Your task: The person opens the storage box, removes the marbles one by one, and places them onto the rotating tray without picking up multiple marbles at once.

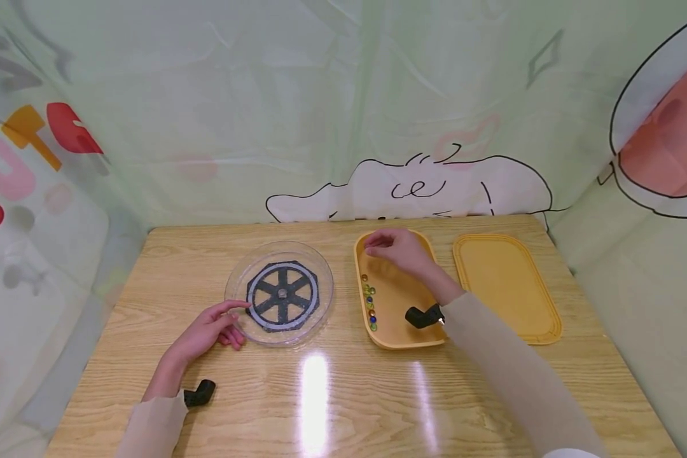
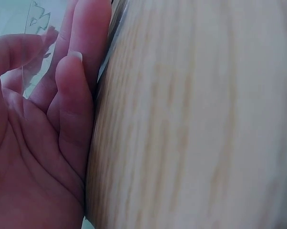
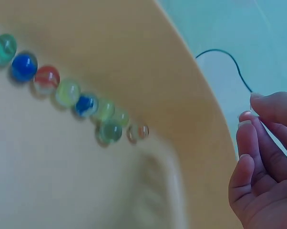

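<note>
My left hand (image 1: 214,327) is at the near-left rim of a clear round dish (image 1: 326,280), its index finger reaching over the rim. In the left wrist view, the dish's clear wall (image 2: 41,28) stands between thumb and index finger, and the little-finger side lies along the table. Inside the dish is a black spoked wheel (image 1: 254,280) with a pale ring. My right hand (image 1: 401,251) is raised over the far-left part of a yellow tray (image 1: 397,346), thumb and fingertips drawn together; I cannot tell whether it holds something. Several glass marbles (image 3: 67,93) line the tray's left side.
A second, shallow yellow tray (image 1: 506,286) lies to the right, beyond the right forearm. Both rest on a wooden table (image 1: 252,401). A printed curtain (image 1: 263,114) hangs along the table's back edge. Black wrist cameras (image 1: 200,393) jut from both sleeves.
</note>
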Tool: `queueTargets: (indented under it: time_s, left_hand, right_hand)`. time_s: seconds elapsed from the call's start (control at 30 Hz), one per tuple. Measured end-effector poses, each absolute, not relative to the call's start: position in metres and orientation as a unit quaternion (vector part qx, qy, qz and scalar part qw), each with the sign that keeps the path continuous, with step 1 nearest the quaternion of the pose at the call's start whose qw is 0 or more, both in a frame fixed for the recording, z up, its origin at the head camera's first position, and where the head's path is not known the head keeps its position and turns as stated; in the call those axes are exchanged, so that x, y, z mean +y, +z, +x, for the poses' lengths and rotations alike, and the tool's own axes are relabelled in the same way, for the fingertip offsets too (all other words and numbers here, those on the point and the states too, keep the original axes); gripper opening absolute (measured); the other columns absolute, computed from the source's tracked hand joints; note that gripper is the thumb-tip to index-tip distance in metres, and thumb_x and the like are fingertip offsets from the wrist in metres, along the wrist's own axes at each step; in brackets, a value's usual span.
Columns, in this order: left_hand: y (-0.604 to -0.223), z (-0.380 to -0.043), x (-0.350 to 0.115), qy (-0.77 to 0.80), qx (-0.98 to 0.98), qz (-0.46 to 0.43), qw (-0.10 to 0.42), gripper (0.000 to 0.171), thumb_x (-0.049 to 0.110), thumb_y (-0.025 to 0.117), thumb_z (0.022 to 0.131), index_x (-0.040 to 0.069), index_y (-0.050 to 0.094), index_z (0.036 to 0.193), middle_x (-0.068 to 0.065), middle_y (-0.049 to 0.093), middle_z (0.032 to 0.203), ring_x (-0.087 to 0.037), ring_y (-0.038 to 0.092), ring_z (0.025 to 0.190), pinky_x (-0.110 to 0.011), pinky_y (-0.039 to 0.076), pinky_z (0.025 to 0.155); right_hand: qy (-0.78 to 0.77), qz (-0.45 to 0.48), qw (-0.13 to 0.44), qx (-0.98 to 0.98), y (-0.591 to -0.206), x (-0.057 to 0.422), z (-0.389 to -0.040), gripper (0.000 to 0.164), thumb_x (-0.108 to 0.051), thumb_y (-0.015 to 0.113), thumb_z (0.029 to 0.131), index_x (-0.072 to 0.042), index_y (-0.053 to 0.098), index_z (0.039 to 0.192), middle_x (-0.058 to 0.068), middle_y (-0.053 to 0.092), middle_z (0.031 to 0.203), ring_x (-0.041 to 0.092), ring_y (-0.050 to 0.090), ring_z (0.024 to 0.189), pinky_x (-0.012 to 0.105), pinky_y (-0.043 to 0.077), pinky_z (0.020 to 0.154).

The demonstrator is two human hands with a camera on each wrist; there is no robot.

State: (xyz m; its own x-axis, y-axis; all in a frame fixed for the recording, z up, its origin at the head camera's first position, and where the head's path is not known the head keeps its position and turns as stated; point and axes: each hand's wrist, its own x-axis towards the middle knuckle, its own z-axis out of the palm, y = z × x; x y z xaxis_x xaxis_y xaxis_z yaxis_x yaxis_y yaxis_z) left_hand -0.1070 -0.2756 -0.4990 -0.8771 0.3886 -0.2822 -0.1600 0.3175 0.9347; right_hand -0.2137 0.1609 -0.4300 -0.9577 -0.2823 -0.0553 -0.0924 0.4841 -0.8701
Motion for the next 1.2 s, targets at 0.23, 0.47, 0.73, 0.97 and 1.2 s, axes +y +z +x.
queueTargets:
  time_s: [0.23, 0.47, 0.73, 0.97, 1.2]
  left_hand:
    - [-0.501, -0.108, -0.276, 0.579, 0.776, 0.078, 0.237, 0.038, 0.021, 0.04, 0.109, 0.006, 0.048, 0.143, -0.018, 0.071, 0.085, -0.029, 0.071, 0.071, -0.03, 0.052, 0.063]
    - [-0.5, -0.109, -0.275, 0.579, 0.776, 0.078, 0.236, 0.039, 0.021, 0.04, 0.109, 0.005, 0.048, 0.143, -0.018, 0.071, 0.085, -0.029, 0.071, 0.071, -0.029, 0.051, 0.062]
    - [-0.502, -0.106, -0.275, 0.576, 0.78, 0.068, 0.235, 0.038, 0.02, 0.041, 0.109, 0.005, 0.049, 0.143, -0.016, 0.071, 0.083, -0.029, 0.071, 0.071, -0.03, 0.052, 0.063]
    - [-0.505, -0.106, -0.277, 0.576, 0.779, 0.073, 0.236, 0.04, 0.024, 0.042, 0.109, 0.005, 0.049, 0.143, -0.018, 0.071, 0.085, -0.029, 0.071, 0.071, -0.031, 0.053, 0.063]
    - [-0.503, -0.106, -0.277, 0.575, 0.78, 0.071, 0.237, 0.04, 0.024, 0.042, 0.109, 0.005, 0.049, 0.143, -0.018, 0.071, 0.086, -0.029, 0.071, 0.072, -0.031, 0.053, 0.063]
  right_hand:
    - [-0.507, -0.133, 0.094, 0.846, -0.425, 0.147, -0.209, 0.018, -0.015, 0.074, 0.091, -0.006, 0.072, 0.106, 0.006, 0.071, 0.103, 0.022, 0.064, 0.095, 0.035, 0.052, 0.083]
    - [-0.52, -0.141, 0.097, 0.837, -0.419, 0.131, -0.205, 0.017, -0.012, 0.074, 0.091, -0.006, 0.072, 0.106, 0.005, 0.071, 0.101, 0.022, 0.064, 0.092, 0.043, 0.054, 0.083]
    - [-0.518, -0.154, 0.102, 0.835, -0.419, 0.105, -0.202, 0.017, -0.013, 0.074, 0.091, -0.006, 0.072, 0.106, 0.004, 0.071, 0.101, 0.022, 0.062, 0.091, 0.031, 0.052, 0.077]
    - [-0.532, -0.177, 0.116, 0.82, -0.423, 0.08, -0.201, 0.016, -0.008, 0.076, 0.089, -0.005, 0.073, 0.105, 0.004, 0.071, 0.097, 0.021, 0.062, 0.088, 0.028, 0.052, 0.075]
    - [-0.532, -0.195, 0.134, 0.813, -0.429, 0.064, -0.2, 0.015, -0.006, 0.074, 0.09, -0.006, 0.073, 0.104, 0.001, 0.072, 0.094, 0.019, 0.063, 0.086, 0.027, 0.053, 0.077]
